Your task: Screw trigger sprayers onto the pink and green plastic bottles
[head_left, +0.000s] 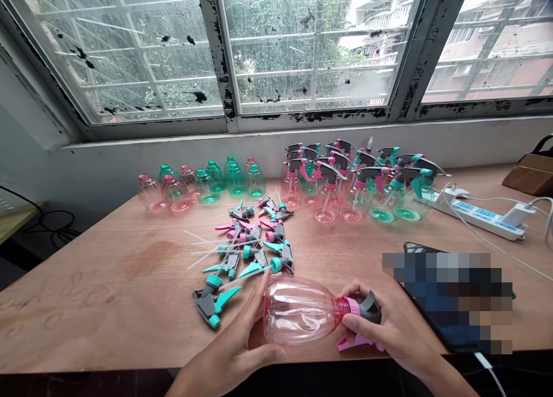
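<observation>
A clear pink spray bottle (298, 312) lies sideways between my hands, near the table's front edge. My left hand (233, 351) is closed around its base, thumb below and fingers at the far side. At its neck, my right hand (395, 331) pinches the pink collar (353, 306) of a grey-and-pink trigger sprayer (369, 309), which sits on the bottle mouth; its pink trigger points down. Whether the collar is tight, I cannot tell. Left of my left hand rests a loose grey-and-teal trigger sprayer (208, 301). Several more loose sprayers (283, 260) with thin tubes lie beyond.
Open pink and green bottles (236, 181) stand at the back left. Bottles with sprayers fitted (330, 198) crowd the back right. A white power strip (479, 212), cables, a brown bag (529, 172) and a phone-like device (425, 305) occupy the right side.
</observation>
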{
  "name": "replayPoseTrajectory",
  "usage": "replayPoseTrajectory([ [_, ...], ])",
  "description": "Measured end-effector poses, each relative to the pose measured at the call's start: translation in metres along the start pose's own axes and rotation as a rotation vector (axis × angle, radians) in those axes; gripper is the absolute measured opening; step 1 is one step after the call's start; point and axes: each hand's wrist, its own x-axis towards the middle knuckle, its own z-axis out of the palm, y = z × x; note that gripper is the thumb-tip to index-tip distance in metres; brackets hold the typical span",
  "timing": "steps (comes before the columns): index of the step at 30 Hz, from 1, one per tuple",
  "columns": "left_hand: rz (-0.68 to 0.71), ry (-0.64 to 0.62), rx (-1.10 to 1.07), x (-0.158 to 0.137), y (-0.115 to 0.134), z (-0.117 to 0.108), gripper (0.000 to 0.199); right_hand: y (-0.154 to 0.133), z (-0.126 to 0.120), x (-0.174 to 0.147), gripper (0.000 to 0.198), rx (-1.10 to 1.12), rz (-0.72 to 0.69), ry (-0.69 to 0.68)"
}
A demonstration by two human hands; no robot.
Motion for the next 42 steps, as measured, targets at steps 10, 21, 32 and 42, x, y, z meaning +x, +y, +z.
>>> replayPoseTrajectory([
  [10, 0.089, -0.017, 0.031, 0.0003, 0.0019, 0.0008, 0.088, -0.0019, 0.0007, -0.0009, 0.039, -0.016, 0.012, 0.019],
  [21, 0.037, -0.037, 0.088, -0.001, -0.0025, -0.0017, 0.091, -0.0006, -0.0008, -0.0009, 0.038, -0.009, -0.005, 0.027],
  [32, 0.053, -0.01, 0.051, -0.0017, -0.0024, -0.0015, 0.093, -0.0039, 0.0022, -0.0021, 0.036, 0.038, -0.001, 0.029],
  [42, 0.098, -0.012, 0.123, -0.0015, 0.0005, 0.0007, 0.079, -0.0051, 0.0021, -0.0027, 0.039, -0.033, 0.021, 0.063],
])
